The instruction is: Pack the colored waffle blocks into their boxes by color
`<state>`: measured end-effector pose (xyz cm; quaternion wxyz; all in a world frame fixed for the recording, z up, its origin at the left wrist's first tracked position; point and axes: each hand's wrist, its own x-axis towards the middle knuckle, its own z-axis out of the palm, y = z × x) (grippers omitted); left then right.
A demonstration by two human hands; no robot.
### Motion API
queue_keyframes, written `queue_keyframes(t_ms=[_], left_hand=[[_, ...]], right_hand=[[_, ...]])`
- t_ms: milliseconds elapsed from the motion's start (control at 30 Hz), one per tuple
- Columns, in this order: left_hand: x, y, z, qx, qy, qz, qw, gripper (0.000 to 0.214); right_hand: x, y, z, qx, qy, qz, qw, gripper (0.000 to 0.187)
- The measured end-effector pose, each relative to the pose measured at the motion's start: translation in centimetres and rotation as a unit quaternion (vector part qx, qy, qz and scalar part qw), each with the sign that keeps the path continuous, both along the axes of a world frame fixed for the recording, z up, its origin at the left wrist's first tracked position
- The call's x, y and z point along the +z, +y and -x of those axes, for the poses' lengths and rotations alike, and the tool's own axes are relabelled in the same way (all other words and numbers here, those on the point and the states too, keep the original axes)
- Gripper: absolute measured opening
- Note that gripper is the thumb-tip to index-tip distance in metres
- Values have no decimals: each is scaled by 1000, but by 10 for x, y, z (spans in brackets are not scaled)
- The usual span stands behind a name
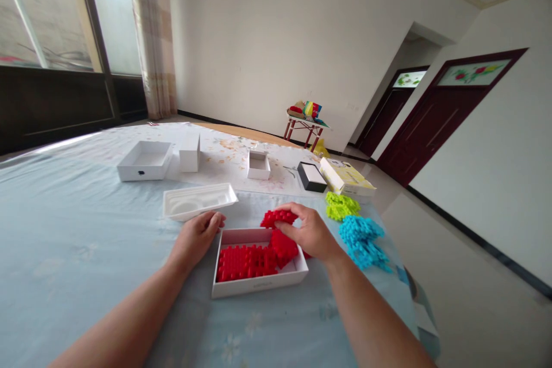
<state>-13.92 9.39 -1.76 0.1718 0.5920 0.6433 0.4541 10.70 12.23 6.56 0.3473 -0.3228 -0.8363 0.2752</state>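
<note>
In the head view, a white box (259, 286) stands on the blue cloth in front of me, holding several red plastic building blocks (245, 261) with knobbed edges. Above the box's far right edge, my right hand (311, 230) pinches a red block piece (276, 218) between thumb and fingers. More red pieces lie beneath that hand, partly hidden by it. My left hand (199, 234) rests by the box's far left corner, fingers curled in, with nothing visible in them. Just beyond it lies a white moulded tray (199, 201).
To the right sit a blue block pile (363, 240) and a lime-green block pile (342, 206). Farther back stand a wide white box (144, 161), an upright white box (190, 153), a small open box (258, 167), a black-and-white box (312, 176) and a yellow box (347, 176).
</note>
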Motion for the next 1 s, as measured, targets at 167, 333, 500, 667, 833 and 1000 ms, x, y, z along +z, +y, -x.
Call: queue_keyframes(t_ms=[167,333,500,667,833,1000], left_hand=[[2,-3,-2,-5,-7,6,1000,38],[4,-4,-2,-10,-5,6,1000,37],[3,-4,-2,-15,-3,-1,1000,35],[2,-4,-2,-17,-2,-1,1000,36],[2,-4,-2,-18,1,3,1000,36],[2,-3,-2,-17,8,4,1000,37]], right_hand=[[-7,-9,37,61,-88,-35,994,20],[-16,-8,50,74,-150,-44,985,23],[-10,-6,44,63,-142,-2,988,36],[-8,-5,37,56,-142,37,988,29],[-10,-10,42,88,-130,26,987,22],[-12,-10,43,105,-115,18,988,23]])
